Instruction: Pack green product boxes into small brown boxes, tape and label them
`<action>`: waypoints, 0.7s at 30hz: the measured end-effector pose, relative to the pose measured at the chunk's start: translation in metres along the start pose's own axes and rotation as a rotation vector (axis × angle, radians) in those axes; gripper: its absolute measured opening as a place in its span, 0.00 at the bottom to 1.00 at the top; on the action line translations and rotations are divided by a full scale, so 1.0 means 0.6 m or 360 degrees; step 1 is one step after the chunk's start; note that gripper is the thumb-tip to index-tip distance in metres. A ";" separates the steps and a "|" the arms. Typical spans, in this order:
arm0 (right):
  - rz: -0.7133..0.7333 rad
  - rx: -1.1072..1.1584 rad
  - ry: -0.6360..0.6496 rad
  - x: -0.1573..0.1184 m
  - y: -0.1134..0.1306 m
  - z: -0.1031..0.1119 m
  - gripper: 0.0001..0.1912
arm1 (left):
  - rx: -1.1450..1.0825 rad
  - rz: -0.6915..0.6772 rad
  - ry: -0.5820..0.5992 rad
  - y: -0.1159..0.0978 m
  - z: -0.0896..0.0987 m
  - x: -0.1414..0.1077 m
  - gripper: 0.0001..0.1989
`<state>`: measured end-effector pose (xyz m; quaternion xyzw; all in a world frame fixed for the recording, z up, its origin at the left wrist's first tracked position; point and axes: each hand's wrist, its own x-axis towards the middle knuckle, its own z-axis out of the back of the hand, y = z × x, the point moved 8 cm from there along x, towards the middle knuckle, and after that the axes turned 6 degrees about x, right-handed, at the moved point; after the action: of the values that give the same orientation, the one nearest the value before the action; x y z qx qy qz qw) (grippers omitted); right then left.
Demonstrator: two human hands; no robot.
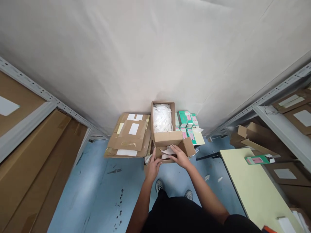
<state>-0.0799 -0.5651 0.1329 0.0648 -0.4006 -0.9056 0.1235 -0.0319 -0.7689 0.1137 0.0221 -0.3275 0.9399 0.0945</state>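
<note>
An open cardboard box (168,136) with its flaps up stands in front of me. My left hand (152,165) is at its near left corner, fingers closed on the wall and edge. My right hand (180,156) reaches inside, its fingers closed on a white packet (167,151); a second white piece lies just beneath. What is printed on the packets is too small to tell. Directly behind, a larger open carton (173,118) is filled with many white packets (162,118). Green and pink boxes (187,118) are stacked to its right.
Flattened cardboard (130,136) lies stacked at the left. At the right is a pale yellow table (243,181) with one green box (257,160) on it. Metal shelves (46,94) holding cartons flank both sides. White scraps (207,177) lie on the blue floor (97,194).
</note>
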 end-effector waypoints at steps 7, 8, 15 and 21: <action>0.0118 0.0127 -0.0319 -0.060 -0.035 0.139 0.27 | 0.0145 -0.0092 -0.0046 -0.098 -0.019 0.000 0.09; 0.0125 0.0133 -0.0380 -0.077 -0.044 0.165 0.26 | 0.0159 -0.0117 -0.0055 -0.117 -0.029 0.000 0.09; -0.0040 0.0107 -0.0869 -0.266 -0.164 0.343 0.24 | 0.0082 -0.0435 0.0148 -0.298 -0.158 0.029 0.10; -0.0400 0.0032 -0.1229 -0.492 -0.318 0.486 0.25 | -0.0054 -0.0822 0.0464 -0.522 -0.333 0.057 0.11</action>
<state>0.1078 -0.1533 0.1923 -0.2304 -0.4153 -0.8674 -0.1483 -0.0012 -0.3992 0.1520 -0.0320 -0.3096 0.8724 0.3769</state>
